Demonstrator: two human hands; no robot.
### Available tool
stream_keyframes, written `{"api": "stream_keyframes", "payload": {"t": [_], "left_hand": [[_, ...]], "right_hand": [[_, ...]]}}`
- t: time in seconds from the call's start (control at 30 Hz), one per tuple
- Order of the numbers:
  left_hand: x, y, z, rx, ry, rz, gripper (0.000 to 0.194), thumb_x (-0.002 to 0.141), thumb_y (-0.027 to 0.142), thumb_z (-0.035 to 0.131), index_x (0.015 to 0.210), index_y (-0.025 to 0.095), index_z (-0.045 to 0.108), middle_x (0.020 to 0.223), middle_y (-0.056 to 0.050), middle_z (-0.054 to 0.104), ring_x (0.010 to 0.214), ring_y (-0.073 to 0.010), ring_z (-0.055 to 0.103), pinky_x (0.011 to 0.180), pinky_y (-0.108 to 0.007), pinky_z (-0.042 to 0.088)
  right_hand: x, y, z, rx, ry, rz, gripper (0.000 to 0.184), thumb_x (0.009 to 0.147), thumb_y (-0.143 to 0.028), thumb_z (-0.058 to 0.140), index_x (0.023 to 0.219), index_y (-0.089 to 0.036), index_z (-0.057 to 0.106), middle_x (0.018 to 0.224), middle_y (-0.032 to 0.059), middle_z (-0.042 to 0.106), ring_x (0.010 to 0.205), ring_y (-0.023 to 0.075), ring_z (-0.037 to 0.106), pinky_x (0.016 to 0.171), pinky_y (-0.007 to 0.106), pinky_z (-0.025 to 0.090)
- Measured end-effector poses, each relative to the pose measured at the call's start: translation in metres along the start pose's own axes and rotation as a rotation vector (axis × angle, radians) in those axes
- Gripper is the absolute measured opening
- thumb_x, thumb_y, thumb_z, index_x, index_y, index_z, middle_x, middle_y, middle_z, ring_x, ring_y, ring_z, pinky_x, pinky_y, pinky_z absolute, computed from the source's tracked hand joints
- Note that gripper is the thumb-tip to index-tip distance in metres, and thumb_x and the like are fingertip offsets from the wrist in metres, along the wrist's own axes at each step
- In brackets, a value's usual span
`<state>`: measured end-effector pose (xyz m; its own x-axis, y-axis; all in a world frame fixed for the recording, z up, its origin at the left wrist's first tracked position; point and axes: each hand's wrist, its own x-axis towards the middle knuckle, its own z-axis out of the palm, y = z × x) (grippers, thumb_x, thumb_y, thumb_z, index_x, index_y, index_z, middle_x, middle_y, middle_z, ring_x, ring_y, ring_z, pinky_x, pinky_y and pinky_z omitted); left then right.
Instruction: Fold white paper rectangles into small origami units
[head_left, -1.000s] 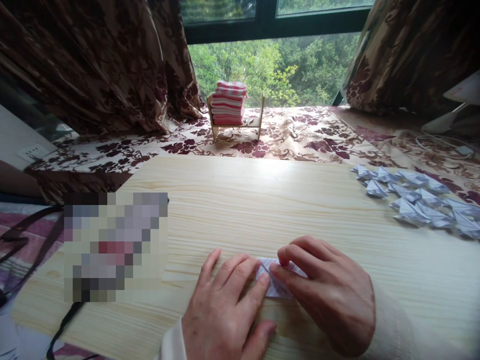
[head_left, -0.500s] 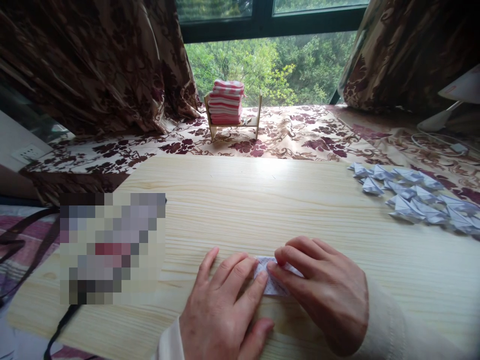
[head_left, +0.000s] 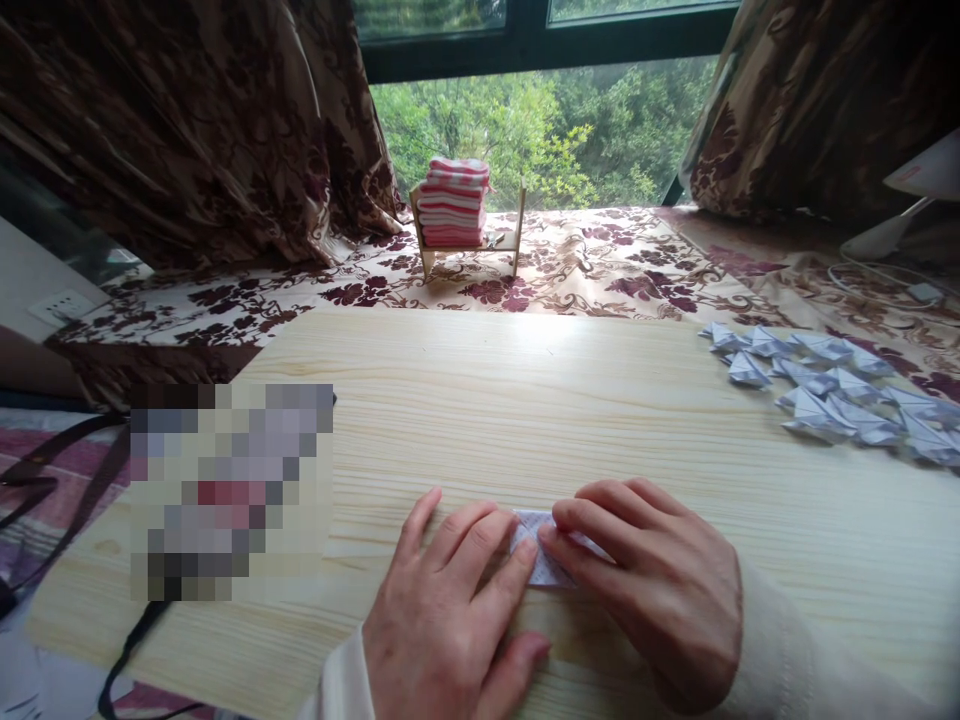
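A small folded piece of white printed paper (head_left: 546, 570) lies on the wooden tabletop, partly covered by both hands. My left hand (head_left: 450, 605) rests flat with its fingers spread, and its index fingertip presses on the paper's left part. From the right, my right hand (head_left: 656, 585) is closed, with thumb and index finger pinching at the paper's upper fold. Its other fingers curl behind the index finger. The right part of the paper is hidden under this hand.
Several folded white paper shapes (head_left: 817, 410) stand in rows at the tabletop's (head_left: 465, 400) far right. A blurred-out object (head_left: 240, 480) with a black cable (head_left: 127, 640) lies at left. Beyond are a small rack (head_left: 506, 248) of striped cloths (head_left: 454, 205) and a lamp (head_left: 885, 235).
Both hands keep nearly the same hold on the paper. The whole view has shifted very slightly.
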<state>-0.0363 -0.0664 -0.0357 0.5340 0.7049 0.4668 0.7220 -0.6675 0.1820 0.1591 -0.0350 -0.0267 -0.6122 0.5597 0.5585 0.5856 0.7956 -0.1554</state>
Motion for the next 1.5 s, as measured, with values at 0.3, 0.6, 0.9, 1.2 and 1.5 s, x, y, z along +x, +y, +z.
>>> {"api": "stream_keyframes", "payload": {"t": [0.3,0.6,0.9,1.2,1.5], "left_hand": [[0.006,0.0,-0.004,0.045,-0.036,0.087,0.038,0.085,0.033,0.044,0.117,0.017,0.056,0.122,-0.002,0.058,0.117,-0.0214,0.045,0.109,-0.043,0.011],[0.012,0.002,-0.01,0.045,-0.032,0.097,0.037,0.083,0.036,0.051,0.113,0.016,0.058,0.117,-0.004,0.062,0.112,-0.0197,0.051,0.11,-0.041,0.012],[0.013,0.0,-0.012,0.008,-0.043,0.088,0.033,0.083,0.035,0.053,0.109,0.017,0.06,0.117,-0.003,0.062,0.11,-0.0183,0.052,0.11,-0.04,0.013],[0.016,0.005,-0.013,0.02,-0.038,0.055,0.032,0.084,0.034,0.051,0.109,0.016,0.061,0.113,-0.003,0.064,0.108,-0.0178,0.053,0.11,-0.04,0.018],[0.014,-0.005,-0.007,-0.029,-0.01,0.094,0.03,0.084,0.034,0.048,0.107,0.02,0.061,0.115,-0.003,0.062,0.107,-0.019,0.053,0.11,-0.042,0.016]], "right_hand": [[-0.002,-0.001,0.002,-0.007,0.012,0.019,0.033,0.092,-0.018,0.03,0.081,-0.016,0.061,0.075,0.005,0.06,0.073,0.0166,0.048,0.062,0.032,0.032],[-0.007,-0.003,-0.002,-0.105,-0.006,-0.006,0.025,0.089,-0.012,0.038,0.086,-0.016,0.063,0.085,0.005,0.064,0.082,0.018,0.052,0.068,0.033,0.038],[-0.023,-0.007,-0.016,-0.064,-0.052,0.033,0.032,0.093,-0.016,0.03,0.099,-0.018,0.061,0.097,0.0052,0.063,0.092,0.0192,0.05,0.081,0.035,0.035],[-0.001,-0.011,0.005,-0.231,-0.05,0.081,0.028,0.085,-0.013,0.036,0.086,-0.013,0.064,0.07,0.0069,0.056,0.065,0.0179,0.043,0.058,0.033,0.035],[-0.015,-0.007,-0.008,-0.188,-0.096,0.103,0.035,0.086,-0.01,0.029,0.094,-0.007,0.063,0.073,0.0107,0.057,0.068,0.0189,0.043,0.061,0.035,0.039]]}}
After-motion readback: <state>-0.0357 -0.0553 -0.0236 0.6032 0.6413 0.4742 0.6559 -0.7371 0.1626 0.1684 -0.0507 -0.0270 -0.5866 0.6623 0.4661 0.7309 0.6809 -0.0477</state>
